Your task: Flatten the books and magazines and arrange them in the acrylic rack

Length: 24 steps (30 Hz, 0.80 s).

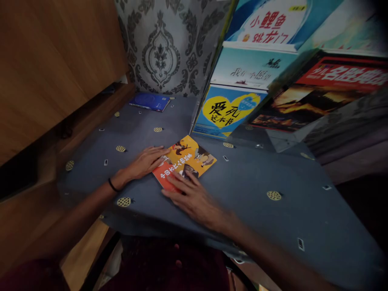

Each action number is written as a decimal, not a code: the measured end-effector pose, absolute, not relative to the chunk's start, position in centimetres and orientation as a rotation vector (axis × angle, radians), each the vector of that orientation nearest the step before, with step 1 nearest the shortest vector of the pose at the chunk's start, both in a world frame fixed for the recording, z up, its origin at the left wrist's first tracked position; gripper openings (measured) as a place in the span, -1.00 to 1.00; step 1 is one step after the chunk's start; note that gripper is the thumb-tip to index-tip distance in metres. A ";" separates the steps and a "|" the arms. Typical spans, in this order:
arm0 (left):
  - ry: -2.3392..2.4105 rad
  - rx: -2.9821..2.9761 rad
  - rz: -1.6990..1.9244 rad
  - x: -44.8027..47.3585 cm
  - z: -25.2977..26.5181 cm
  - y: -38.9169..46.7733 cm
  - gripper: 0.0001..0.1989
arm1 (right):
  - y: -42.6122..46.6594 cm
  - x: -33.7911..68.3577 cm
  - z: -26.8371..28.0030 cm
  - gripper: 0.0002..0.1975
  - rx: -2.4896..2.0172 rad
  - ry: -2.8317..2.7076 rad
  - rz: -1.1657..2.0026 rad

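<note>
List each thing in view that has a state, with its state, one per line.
Orange book: closed, flat on the table, under both hands
Left hand: open, fingers on the orange book's edge
Right hand: open, fingers on its cover
Blue book: closed, lying flat
Rack: standing, holding books covers out
Tablecloth: spread over the table

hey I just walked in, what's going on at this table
A person has both hands on an orange book lying closed, cover up, on the cloth-covered table. The left hand has its fingers at the book's left edge, and the right hand lies across its near edge. Farther back is a blue book, and a display rack of books stands beyond, to the right.
</note>
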<state>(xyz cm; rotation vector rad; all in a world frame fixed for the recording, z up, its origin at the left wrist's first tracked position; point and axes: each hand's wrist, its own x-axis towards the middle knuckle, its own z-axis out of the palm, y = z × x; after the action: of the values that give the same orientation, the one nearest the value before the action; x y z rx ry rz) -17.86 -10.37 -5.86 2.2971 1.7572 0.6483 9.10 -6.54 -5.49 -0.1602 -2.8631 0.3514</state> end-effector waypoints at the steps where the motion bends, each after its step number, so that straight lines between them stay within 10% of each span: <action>1: 1.745 2.297 0.690 -17.8 -5.7 -10.4 -0.56 | -7.1 8.9 -5.3 -0.55 -0.094 -2.887 0.358; 24: 1.829 2.323 0.603 -12.0 -2.8 -18.7 -0.66 | -8.9 14.5 -4.0 -0.27 -0.015 -2.990 0.460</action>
<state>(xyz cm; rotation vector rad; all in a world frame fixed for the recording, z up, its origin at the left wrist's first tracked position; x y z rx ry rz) -12.04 -18.70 -2.78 2.3233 1.8294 0.6026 14.53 -8.86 -3.97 -0.0145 -2.9905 0.4604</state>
